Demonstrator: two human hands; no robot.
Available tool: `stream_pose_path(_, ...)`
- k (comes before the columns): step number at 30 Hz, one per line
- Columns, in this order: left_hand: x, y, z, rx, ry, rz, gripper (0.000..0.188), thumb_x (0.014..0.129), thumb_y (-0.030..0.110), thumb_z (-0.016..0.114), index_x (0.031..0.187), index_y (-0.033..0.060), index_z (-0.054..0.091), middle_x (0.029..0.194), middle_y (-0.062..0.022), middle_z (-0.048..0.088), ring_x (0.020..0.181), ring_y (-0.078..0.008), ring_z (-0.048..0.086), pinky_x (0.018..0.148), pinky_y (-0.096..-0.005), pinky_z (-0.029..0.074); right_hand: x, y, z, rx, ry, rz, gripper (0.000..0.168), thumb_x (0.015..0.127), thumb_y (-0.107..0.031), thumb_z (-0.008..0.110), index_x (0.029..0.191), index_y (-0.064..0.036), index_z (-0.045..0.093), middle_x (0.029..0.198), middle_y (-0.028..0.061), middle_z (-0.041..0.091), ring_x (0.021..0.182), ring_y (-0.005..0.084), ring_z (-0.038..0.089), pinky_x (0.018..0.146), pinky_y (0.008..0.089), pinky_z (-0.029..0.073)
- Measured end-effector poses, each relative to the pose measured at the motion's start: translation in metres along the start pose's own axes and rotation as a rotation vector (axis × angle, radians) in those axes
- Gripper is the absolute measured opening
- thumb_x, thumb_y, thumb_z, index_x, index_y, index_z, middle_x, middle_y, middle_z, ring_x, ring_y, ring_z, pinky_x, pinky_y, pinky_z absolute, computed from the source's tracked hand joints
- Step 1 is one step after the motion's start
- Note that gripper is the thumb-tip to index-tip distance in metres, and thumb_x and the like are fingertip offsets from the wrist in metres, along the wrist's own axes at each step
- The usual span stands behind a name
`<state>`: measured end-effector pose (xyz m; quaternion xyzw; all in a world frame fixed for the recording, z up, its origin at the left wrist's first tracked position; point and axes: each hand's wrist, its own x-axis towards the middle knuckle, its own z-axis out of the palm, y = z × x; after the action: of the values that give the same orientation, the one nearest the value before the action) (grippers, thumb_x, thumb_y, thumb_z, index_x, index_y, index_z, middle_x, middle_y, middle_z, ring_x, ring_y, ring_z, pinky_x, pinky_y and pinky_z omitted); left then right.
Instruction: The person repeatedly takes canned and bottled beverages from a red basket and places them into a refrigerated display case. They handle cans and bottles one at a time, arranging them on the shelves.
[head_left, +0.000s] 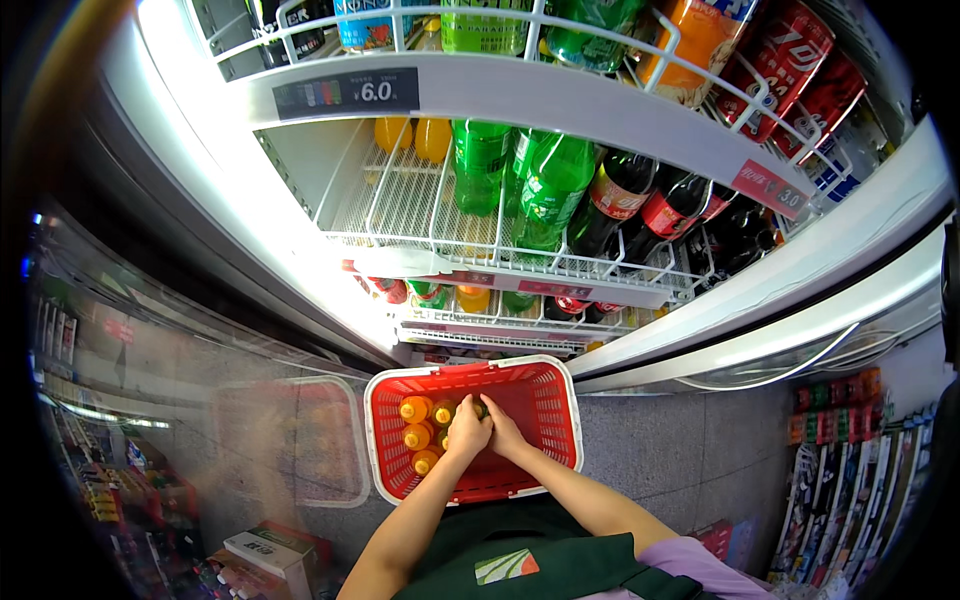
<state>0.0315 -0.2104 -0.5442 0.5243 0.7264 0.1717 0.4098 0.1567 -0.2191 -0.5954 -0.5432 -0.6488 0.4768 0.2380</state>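
A red plastic shopping basket (551, 390) with a white rim is in front of me, below the shelves of an upright drinks cooler. Both my left hand (469, 433) and my right hand (505, 429) are down inside it, close together. Between their fingers shows the top of a dark bottle (481, 411), mostly hidden by the hands. To the left of my hands, several orange drink bottles (416, 436) stand upright with their caps up. A yellow-capped bottle (443, 413) is beside my left hand, partly covered.
Above, a wire shelf (397, 202) holds green soda bottles (551, 195) and dark cola bottles (619, 187). Higher up are red cans (784, 64). A glass door (225, 420) stands at left, and another door frame (787, 315) at right. Cartons (274, 551) sit lower left.
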Motion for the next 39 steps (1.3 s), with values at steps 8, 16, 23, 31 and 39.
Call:
stream_pose_path(8,-0.021,0.069,-0.12,-0.171,-0.184,0.14,0.06,0.089,0.033,0.076,0.135,-0.0018,0.057,0.126,-0.0238,0.066,0.115,-0.0357,0.067,0.096,-0.0421,0.054,-0.023,-0.142,-0.094,0.151,0.008,0.046,0.056,0.099,-0.015,0.067,0.149,-0.007,0.044,0.15,0.018,0.048,0.135,0.0356,0.054,0.106,0.042,0.05)
stream_pose_path(16,-0.011,0.199,-0.259,-0.477,-0.099,0.432,0.043,0.098,0.017,0.069,0.135,-0.0019,0.058,0.125,-0.0146,0.068,0.11,-0.0188,0.066,0.091,-0.0317,0.054,0.037,-0.316,-0.199,0.621,0.223,-0.377,0.055,0.1,-0.007,0.061,0.15,-0.002,0.039,0.152,0.0179,0.045,0.141,0.0326,0.047,0.111,0.0395,0.044)
stream_pose_path(23,0.08,0.276,-0.297,-0.279,0.267,0.691,0.071,0.083,0.027,0.079,0.14,-0.0035,0.051,0.132,-0.0269,0.062,0.126,-0.036,0.06,0.106,-0.0435,0.047,0.115,-0.366,-0.213,0.761,0.314,-0.257,0.069,0.096,-0.005,0.054,0.158,0.003,0.024,0.16,0.0208,0.032,0.145,0.0282,0.039,0.116,0.0362,0.036)
stream_pose_path(31,0.171,0.267,-0.273,-0.114,0.289,0.76,0.081,0.071,0.026,0.083,0.139,-0.0037,0.05,0.137,-0.0294,0.057,0.131,-0.0414,0.054,0.11,-0.0442,0.044,0.18,-0.362,-0.187,0.383,0.552,-0.142,0.082,0.083,0.002,0.045,0.158,0.008,0.013,0.16,0.035,0.022,0.149,0.0439,0.027,0.121,0.042,0.027)
stream_pose_path(39,0.162,0.255,-0.274,-0.026,0.365,0.784,0.065,0.076,0.02,0.077,0.134,0.0027,0.054,0.14,-0.026,0.054,0.132,-0.0428,0.049,0.111,-0.0473,0.04,0.186,-0.357,-0.172,0.258,0.698,-0.24,0.077,0.083,-0.008,0.056,0.152,0.006,0.026,0.146,0.0358,0.035,0.137,0.0512,0.038,0.114,0.0493,0.035)
